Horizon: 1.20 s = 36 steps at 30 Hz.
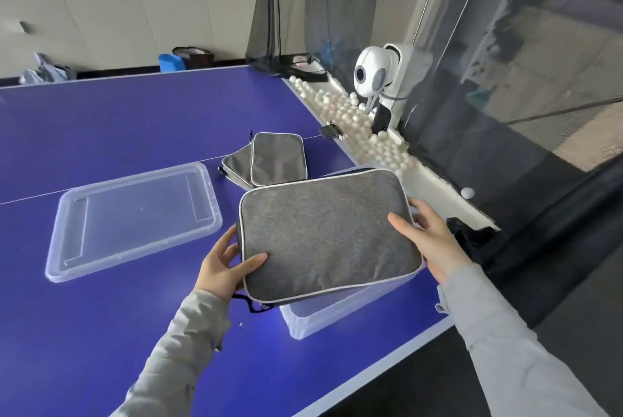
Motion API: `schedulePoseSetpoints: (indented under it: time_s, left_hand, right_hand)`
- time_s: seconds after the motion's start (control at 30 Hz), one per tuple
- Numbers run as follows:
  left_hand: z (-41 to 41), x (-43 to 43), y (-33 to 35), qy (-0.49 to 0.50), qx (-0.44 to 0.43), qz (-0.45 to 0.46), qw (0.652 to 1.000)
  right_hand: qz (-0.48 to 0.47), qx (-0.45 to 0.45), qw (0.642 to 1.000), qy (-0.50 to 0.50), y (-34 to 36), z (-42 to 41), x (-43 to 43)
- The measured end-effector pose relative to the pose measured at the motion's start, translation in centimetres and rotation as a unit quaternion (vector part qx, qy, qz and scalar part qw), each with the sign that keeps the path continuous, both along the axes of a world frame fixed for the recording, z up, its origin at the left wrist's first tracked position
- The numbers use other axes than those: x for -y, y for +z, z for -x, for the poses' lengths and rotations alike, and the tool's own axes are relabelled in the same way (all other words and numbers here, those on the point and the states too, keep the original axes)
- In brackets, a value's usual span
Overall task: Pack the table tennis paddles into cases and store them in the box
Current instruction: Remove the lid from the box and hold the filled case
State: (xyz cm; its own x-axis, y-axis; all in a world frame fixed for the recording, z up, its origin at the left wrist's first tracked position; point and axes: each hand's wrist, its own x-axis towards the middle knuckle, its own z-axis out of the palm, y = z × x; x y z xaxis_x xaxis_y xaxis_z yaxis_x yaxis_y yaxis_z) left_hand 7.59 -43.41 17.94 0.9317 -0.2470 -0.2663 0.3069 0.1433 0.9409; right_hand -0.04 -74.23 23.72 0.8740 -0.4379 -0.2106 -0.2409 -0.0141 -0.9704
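Grey paddle case (328, 234) held flat over a clear box (323, 319) at the near right of a blue table (118, 120), left hand (222, 265) gripping its near left corner, right hand (435, 241) gripping its right edge, thumbs on top, clear lid (135, 217) lying to the left, two more grey cases (278, 158) just beyond, white balls (354, 116) along the far right edge

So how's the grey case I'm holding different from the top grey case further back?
The held grey fabric case is gripped by left hand and right hand above the clear plastic box; the far grey fabric case lies on the blue table, overlapping a third grey case. The held one lies crosswise, the far one lengthwise. Both have pale piping and rounded corners.
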Motion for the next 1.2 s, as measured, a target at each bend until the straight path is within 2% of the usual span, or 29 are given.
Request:
schedulePoseSetpoints:
  time_s: [0.27,0.5,0.7,0.87,1.2]
  left_hand:
    - [-2.7,8.8,-1.1,0.002,-0.003,-0.027,1.000]
    - [-2.7,13.8,-6.2,0.100,-0.105,-0.091,0.985]
    - [-3.4,14.6,-10.8,0.106,-0.189,-0.210,0.953]
    - [-3.9,14.5,-13.1,0.090,-0.255,-0.273,0.923]
    - [-4.6,14.2,-13.9,0.025,-0.246,-0.431,0.868]
  right_hand:
    - [0.040,-0.082,0.991,0.099,-2.7,-5.7,8.7]
    - [0.040,-0.173,0.971,0.160,-8.5,-10.8,12.4]
    - [0.084,-0.224,0.940,0.245,-13.5,-13.3,12.3]
    - [0.126,-0.289,0.908,0.276,-17.3,-14.1,12.0]
    - [0.235,-0.357,0.846,0.318,-19.7,-15.7,11.4]
